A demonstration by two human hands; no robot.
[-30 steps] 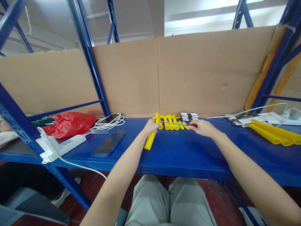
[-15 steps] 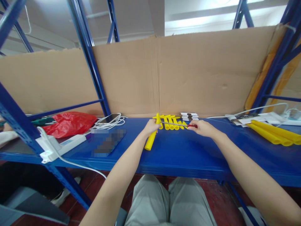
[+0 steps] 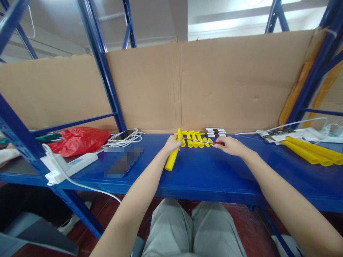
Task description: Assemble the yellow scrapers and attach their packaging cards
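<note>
My left hand [image 3: 173, 144] is closed around a yellow plastic tube piece with a crosspiece on top [image 3: 170, 162], tilted so its wide lower end points toward me. In my right hand [image 3: 229, 145] is the red handle of a screwdriver [image 3: 199, 140]. Its long metal shaft runs left, level, and the tip meets the upper part of the yellow piece beside my left fingers. Behind the shaft, several similar yellow T-shaped pieces [image 3: 195, 144] lie in a row on the blue shelf [image 3: 209, 171]. My fingers hide the middle of the held piece.
Several long yellow tubes [image 3: 312, 153] lie at the right. Small white boxes [image 3: 215, 132] are stacked against the cardboard panel [image 3: 227, 85]. At the left are a red plastic bag [image 3: 80, 141], a white power strip [image 3: 75, 166], coiled white cable [image 3: 125, 139] and a blurred flat object [image 3: 123, 162].
Both of my hands stay nearly in place, with the screwdriver held against the yellow piece. Only tiny shifts show.
</note>
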